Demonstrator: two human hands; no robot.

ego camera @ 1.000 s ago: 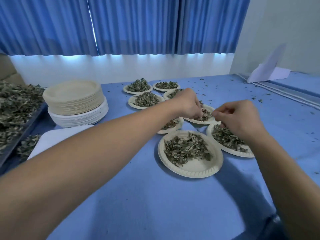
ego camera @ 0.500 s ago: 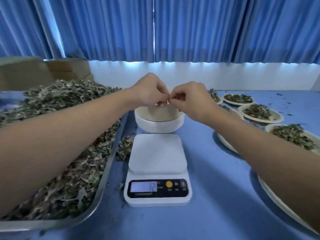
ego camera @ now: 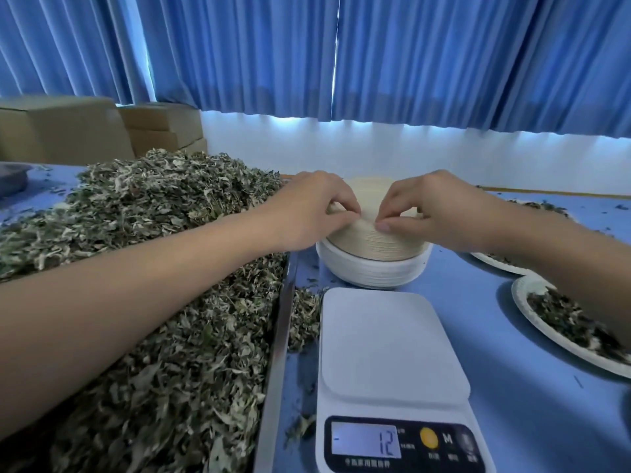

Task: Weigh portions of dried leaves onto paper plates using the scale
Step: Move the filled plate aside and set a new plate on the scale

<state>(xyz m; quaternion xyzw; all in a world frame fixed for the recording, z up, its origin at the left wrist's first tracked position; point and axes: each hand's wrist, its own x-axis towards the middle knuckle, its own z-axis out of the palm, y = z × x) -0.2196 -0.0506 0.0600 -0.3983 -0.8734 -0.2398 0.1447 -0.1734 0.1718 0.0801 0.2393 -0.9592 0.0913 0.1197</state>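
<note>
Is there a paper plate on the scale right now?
No, the scale platform is bare, while the left hand and right hand pinch at the plate stack behind it.

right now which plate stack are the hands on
The tan stack, atop the white stack. The left hand and right hand pinch its top rim; the white plates below are untouched.

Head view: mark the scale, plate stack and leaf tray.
scale (ego camera: pixel 386 339): head view, middle of the white weighing platform.
plate stack (ego camera: pixel 375 245): head view, near side of the beige upper plates.
leaf tray (ego camera: pixel 278 343): head view, metal rim along its right edge.
</note>
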